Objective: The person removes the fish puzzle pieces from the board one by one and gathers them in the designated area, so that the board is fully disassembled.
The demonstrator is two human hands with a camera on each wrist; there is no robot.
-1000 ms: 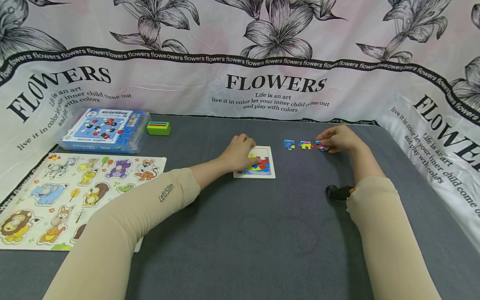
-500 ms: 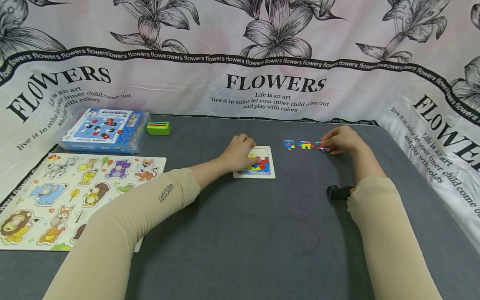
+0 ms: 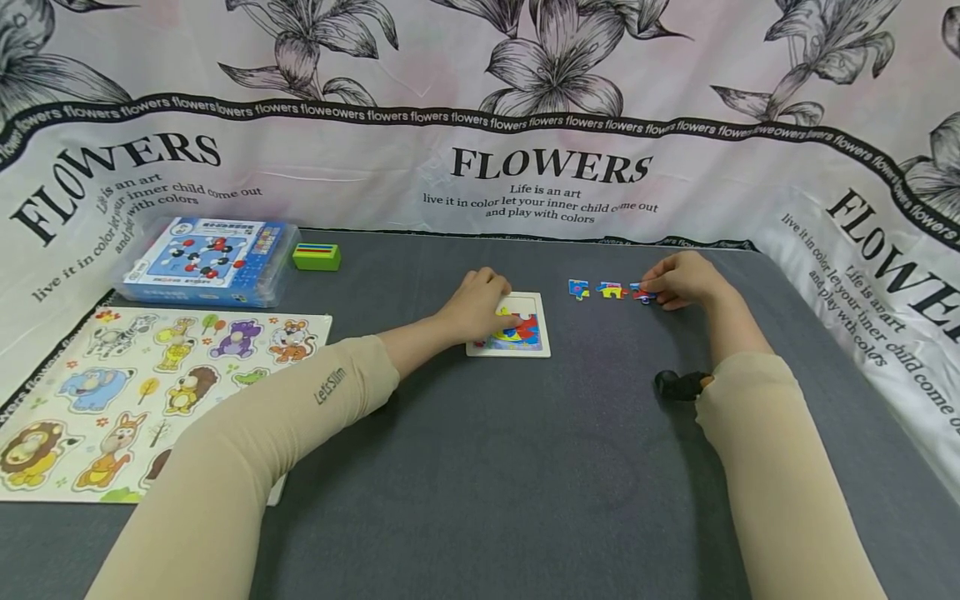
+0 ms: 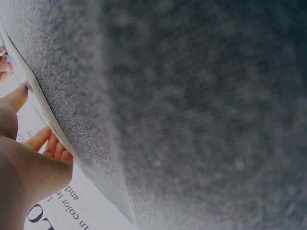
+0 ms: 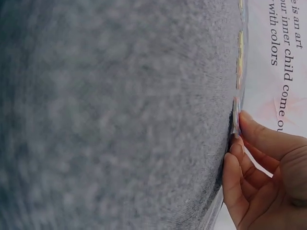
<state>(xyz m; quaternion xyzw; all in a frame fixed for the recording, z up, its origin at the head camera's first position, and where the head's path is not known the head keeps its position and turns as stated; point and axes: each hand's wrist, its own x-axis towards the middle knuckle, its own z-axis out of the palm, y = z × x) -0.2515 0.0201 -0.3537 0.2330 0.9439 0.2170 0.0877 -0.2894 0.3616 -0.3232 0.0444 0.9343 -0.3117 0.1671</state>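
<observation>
In the head view my left hand [image 3: 472, 306] holds the small white-framed jigsaw board [image 3: 508, 352] at its left side. Its thumb lies on the colourful pieces inside, and the wrist view shows the fingers [image 4: 57, 148] along the board's edge. My right hand [image 3: 686, 279] pinches a blue-and-red jigsaw piece [image 3: 642, 292] at the right end of a short row on the table. Thumb and fingertips meet at that piece in the right wrist view. Left of it lie a yellow-and-blue jigsaw piece [image 3: 612, 291] and a mostly blue one [image 3: 578, 289], apart from each other.
A large animal picture board [image 3: 172, 392] lies at the left, partly under the left sleeve. Behind it are a blue plastic case [image 3: 210, 260] and a small green block [image 3: 317, 257]. A printed flower curtain [image 3: 540, 196] borders the grey table [image 3: 525, 483].
My right hand has shifted slightly to the right, baring more of the end piece. My left hand and the board have stayed in place.
</observation>
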